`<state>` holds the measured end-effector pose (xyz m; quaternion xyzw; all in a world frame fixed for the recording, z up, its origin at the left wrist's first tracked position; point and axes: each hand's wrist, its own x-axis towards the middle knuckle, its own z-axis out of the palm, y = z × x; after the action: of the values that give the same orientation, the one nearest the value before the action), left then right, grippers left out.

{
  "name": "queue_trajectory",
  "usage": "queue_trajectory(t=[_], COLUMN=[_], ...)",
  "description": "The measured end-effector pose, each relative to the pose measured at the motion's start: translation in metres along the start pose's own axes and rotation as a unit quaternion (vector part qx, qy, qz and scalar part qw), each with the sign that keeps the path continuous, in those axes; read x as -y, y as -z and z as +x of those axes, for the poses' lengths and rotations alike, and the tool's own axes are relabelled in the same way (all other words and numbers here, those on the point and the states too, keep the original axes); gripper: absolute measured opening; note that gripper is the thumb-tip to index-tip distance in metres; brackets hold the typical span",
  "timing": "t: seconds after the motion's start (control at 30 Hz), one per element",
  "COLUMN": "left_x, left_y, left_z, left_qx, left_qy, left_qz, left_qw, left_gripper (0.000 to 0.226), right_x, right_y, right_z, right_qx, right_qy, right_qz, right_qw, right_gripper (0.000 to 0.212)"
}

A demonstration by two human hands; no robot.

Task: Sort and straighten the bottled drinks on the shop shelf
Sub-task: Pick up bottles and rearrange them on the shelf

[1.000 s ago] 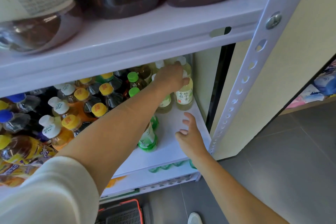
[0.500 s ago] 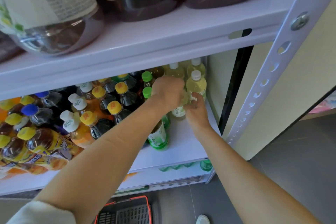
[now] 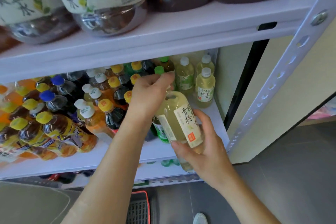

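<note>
Lifted out: pale-yellow drink bottle (image 3: 181, 114) (tilted), left hand (image 3: 149, 94) pinching its neck, right hand (image 3: 205, 149) gripping its body.

Your left hand (image 3: 149, 94) covers the cap & neck of the pale bottle (image 3: 179, 120); your right hand (image 3: 203, 149) hides its base. Green-label bottle (image 3: 161, 132) behind it is mostly blocked, label unreadable. Top-shelf jugs (image 3: 109, 5) are cut off by the top edge. Bottles at far left (image 3: 36, 132) are blurred, text illegible. Red basket (image 3: 140, 205) is cut by the btm edge.
</note>
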<state>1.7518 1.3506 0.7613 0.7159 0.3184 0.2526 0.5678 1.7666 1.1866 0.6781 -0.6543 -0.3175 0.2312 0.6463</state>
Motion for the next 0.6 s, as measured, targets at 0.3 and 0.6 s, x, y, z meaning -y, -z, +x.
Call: queue_trajectory(t=[0.3, 0.6], left_x=[0.016, 0.017], left_y=[0.006, 0.009], left_z=[-0.026, -0.029], left_qx=[0.225, 0.109], left_qy=[0.150, 0.167], left_qz=[-0.355, -0.337], left_qw=[0.895, 0.920], left_gripper=[0.039, 0.028], right_x=[0.035, 0.034], right_y=[0.007, -0.001], right_z=[-0.001, -0.001], right_qx=[0.251, 0.032], right_qy=[-0.280, -0.246], right_qz=[0.460, 0.150], right_qw=[0.805, 0.957], right_gripper=[0.061, 0.033])
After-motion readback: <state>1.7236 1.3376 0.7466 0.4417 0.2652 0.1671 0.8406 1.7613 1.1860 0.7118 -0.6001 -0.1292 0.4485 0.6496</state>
